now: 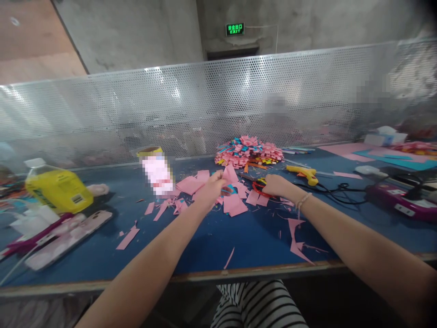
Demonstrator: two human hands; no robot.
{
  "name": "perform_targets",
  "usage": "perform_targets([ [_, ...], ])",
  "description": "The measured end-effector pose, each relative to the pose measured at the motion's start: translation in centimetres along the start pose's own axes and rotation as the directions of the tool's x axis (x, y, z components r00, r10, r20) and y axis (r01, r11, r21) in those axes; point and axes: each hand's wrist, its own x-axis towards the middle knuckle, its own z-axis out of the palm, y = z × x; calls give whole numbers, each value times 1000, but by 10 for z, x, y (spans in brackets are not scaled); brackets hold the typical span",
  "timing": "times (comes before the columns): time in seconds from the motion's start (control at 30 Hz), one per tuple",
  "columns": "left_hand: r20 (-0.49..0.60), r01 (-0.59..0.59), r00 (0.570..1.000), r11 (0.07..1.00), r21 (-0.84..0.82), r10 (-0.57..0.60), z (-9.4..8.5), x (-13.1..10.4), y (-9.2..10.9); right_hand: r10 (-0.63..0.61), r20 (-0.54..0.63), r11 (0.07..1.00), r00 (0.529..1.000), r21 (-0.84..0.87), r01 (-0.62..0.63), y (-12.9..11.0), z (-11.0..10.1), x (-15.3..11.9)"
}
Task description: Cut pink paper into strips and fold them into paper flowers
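Note:
My left hand [215,184] is closed on a pink paper piece [230,174] that stands up from its fingertips, above a scatter of pink paper scraps [235,205]. To its right, my right hand [274,186] is wrapped round the red-handled scissors [258,187], whose blades point left toward the paper. A gap separates the blades from the held piece. Behind both hands rises a heap of fringed pink, blue and yellow paper [246,150].
A yellow glue gun [303,174] and its black cable lie right of my right hand. Further right is a purple power strip [398,202]. At left are a yellow liquid bottle [58,189], a phone [70,239] and a yellow-rimmed container [150,151]. A perforated metal screen [191,105] stands behind.

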Motion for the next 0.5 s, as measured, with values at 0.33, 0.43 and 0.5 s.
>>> perform_targets([
  [0.33, -53, -91, 995, 996, -14, 90, -10, 4, 1, 58, -8, 931, 998, 362, -51, 13, -12, 2],
  [0.43, -118, -118, 986, 993, -1, 117, -11, 5, 2, 94, -110, 793, 990, 609, -8, 9, -12, 1],
  [0.5, -147, -150, 978, 989, 14, 151, -12, 6, 2, 60, -163, 691, 985, 718, 77, -1, -10, -3],
])
